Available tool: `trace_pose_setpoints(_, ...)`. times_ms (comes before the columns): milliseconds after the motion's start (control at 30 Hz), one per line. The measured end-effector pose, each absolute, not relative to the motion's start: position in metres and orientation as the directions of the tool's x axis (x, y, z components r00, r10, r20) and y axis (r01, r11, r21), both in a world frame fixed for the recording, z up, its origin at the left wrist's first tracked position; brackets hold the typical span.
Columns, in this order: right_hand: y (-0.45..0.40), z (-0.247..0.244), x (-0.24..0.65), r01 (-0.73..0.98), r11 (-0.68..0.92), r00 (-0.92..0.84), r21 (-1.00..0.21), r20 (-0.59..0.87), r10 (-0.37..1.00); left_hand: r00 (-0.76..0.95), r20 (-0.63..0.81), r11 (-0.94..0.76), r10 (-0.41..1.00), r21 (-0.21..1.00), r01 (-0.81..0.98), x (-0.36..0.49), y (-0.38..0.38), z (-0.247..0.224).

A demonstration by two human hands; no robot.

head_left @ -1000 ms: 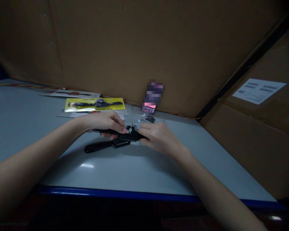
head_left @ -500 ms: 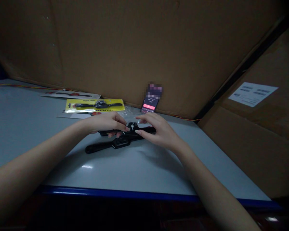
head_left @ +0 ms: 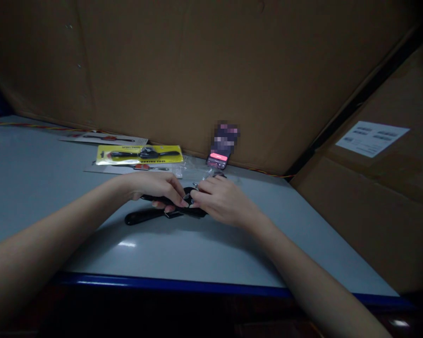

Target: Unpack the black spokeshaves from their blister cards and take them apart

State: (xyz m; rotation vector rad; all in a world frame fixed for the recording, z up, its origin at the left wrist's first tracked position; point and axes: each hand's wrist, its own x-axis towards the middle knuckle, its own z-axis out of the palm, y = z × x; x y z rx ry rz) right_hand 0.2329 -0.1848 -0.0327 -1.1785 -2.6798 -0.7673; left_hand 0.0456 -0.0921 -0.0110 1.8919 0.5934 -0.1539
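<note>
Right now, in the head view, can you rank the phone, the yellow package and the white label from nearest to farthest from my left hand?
1. Yellow package, just beyond your left hand.
2. Phone, farther right, by the back cardboard.
3. White label, far right.

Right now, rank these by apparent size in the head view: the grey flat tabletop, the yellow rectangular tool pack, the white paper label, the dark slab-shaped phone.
1. Grey tabletop
2. Yellow tool pack and white label: too alike to rank
3. Dark phone
</note>
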Motion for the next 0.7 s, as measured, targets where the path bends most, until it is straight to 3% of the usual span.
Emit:
trace_pose_setpoints(233, -0.180, -0.039, 0.233, 0.706, 0.587, -0.701, 0.397, 0.269, 0.660, 0.853, -0.358, -0.307, 0.379, 0.821, 0.481, 0.048, -0.092, -0.016)
trace_pose_setpoints(333, -0.179, -0.032, 0.245, 0.818, 0.540, -0.566, 0.197, 0.445, 0.694, 0.849, -0.265, -0.279, 0.457, 0.864, 0.420, 0.049, -0.089, -0.014)
trace_pose_setpoints(467, -0.173, -0.028, 0.270, 0.906, 0.405, -0.224, -0.119, 0.678, 0.700, 0.753, -0.158, -0.218, 0.639, 0.902, 0.374, 0.049, -0.088, -0.007)
trace_pose_setpoints(600, -0.160, -0.035, 0.293, 0.948, 0.251, -0.050, -0.194, 0.691, 0.721, 0.668, -0.084, -0.236, 0.739, 0.897, 0.374, 0.047, -0.088, -0.006)
trace_pose_setpoints(700, -0.154, -0.043, 0.302, 0.924, 0.255, -0.063, -0.284, 0.546, 0.836, 0.685, -0.057, -0.294, 0.726, 0.875, 0.385, 0.045, -0.083, -0.010)
